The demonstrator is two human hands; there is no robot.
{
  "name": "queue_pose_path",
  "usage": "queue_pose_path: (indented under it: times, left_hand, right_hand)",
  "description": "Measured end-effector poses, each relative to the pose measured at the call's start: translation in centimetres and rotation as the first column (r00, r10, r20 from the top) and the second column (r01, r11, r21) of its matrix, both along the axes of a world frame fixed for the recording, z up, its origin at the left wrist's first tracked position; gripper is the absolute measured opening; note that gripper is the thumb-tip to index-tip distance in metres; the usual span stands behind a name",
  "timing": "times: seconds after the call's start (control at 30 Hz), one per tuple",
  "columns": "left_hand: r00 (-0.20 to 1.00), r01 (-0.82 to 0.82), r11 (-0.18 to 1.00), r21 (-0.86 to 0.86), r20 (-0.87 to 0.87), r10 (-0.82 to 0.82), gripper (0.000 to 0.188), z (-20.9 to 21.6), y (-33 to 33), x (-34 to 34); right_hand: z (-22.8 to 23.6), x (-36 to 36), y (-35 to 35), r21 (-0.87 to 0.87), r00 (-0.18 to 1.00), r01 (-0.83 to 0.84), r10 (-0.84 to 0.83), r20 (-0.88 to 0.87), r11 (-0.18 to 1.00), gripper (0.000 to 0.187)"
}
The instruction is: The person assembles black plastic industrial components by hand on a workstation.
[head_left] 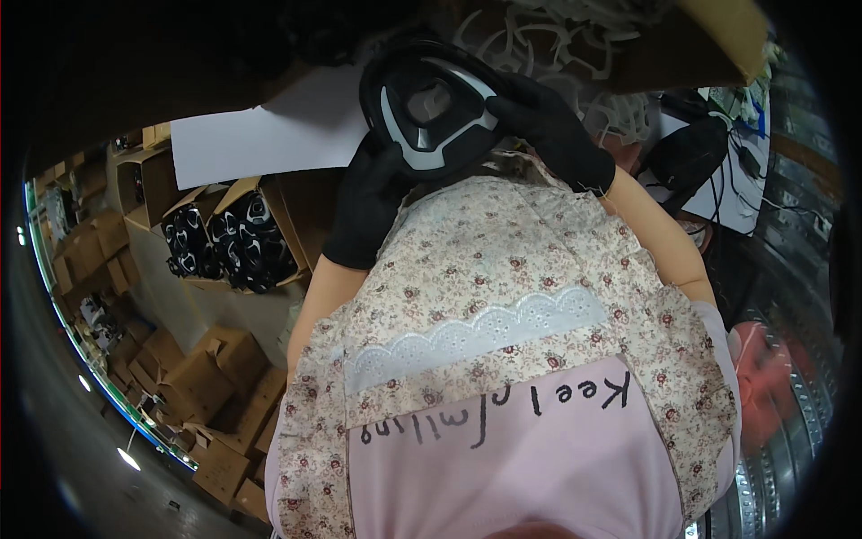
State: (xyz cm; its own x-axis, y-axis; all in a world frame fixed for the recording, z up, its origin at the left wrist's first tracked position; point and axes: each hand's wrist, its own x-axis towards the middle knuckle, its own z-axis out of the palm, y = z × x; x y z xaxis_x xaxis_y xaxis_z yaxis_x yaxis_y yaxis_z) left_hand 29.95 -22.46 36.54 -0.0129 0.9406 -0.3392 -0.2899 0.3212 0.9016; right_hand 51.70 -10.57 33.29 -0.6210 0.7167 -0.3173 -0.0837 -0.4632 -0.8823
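Though it's mostly black, the shell has silver trim; it looks rounded

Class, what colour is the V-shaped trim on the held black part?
The V-shaped trim is light silvery grey, clearest in the head view.

A black-gloved left hand and black-gloved right hand held a black, rounded-triangular part with V-shaped silver trim — curved, translucent whitish pieces lay near the right hand, black-and-silver parts in brown cardboard boxes leftward.
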Motion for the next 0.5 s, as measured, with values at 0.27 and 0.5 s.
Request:
queue_pose_path:
  times: [0.27,0.5]
  left_hand:
    - [0.996,-0.091,0.995,-0.032,-0.005,0.09,0.04,1.3,-1.2,0.4]
    - [0.993,-0.044,0.979,-0.198,-0.118,0.021,0.051,1.6,-1.2,0.0]
  right_hand:
    - [0.5,-0.6,0.0,-0.139,1.0,-0.018,0.016,-0.012,0.99,0.045]
    - [0.1,-1.5,-0.3,0.045,0.997,0.067,-0.068,0.029,0.997,0.053]
